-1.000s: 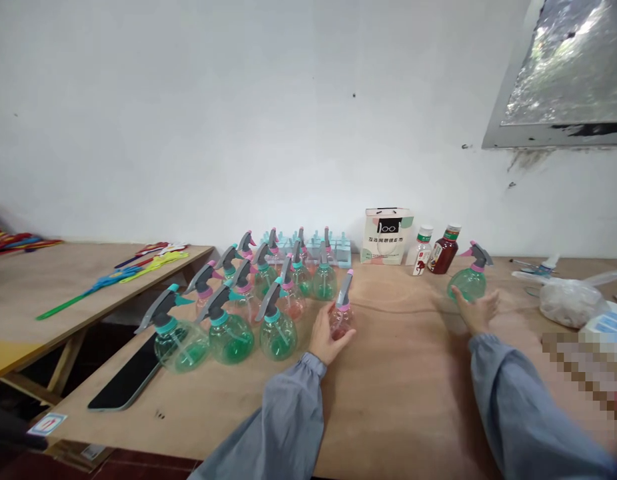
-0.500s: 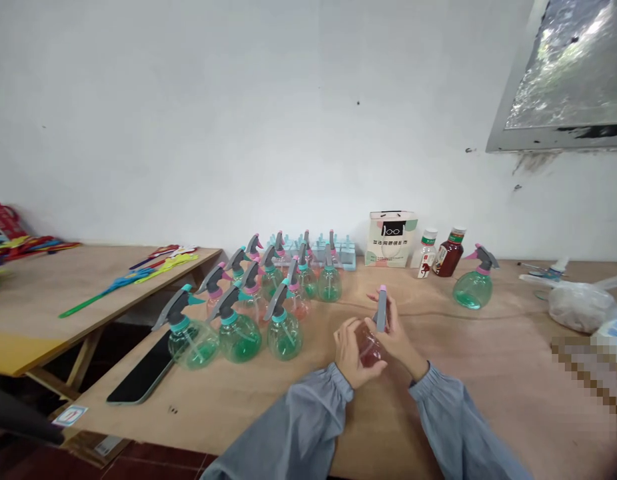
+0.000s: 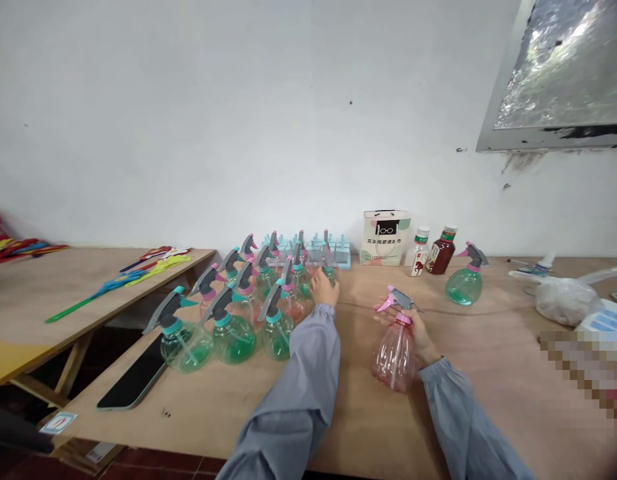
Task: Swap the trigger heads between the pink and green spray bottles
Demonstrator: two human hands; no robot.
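My right hand (image 3: 421, 338) is closed round the neck of a pink see-through spray bottle (image 3: 394, 357), its grey and pink trigger head pointing left. The bottle is roughly upright near the table's middle. Farther back, my left hand (image 3: 325, 289) curls round the lower part of a green spray bottle (image 3: 329, 272) at the right end of a group, covering most of its body. Left of that hand stand several more spray bottles, green ones (image 3: 234, 339) holding some green liquid and pink ones (image 3: 248, 305) among them.
A phone (image 3: 131, 380) lies at the table's left edge. Behind the bottles is a light blue rack (image 3: 342, 253). A paper bag (image 3: 385, 240), two sauce-like bottles (image 3: 441, 252), another green spray bottle (image 3: 464, 285) and a plastic bag (image 3: 567, 300) stand or lie to the right.
My left hand has left the pink spray bottle and moved left and away to the green one. My right hand has turned the pink bottle upright, its nozzle now facing left.
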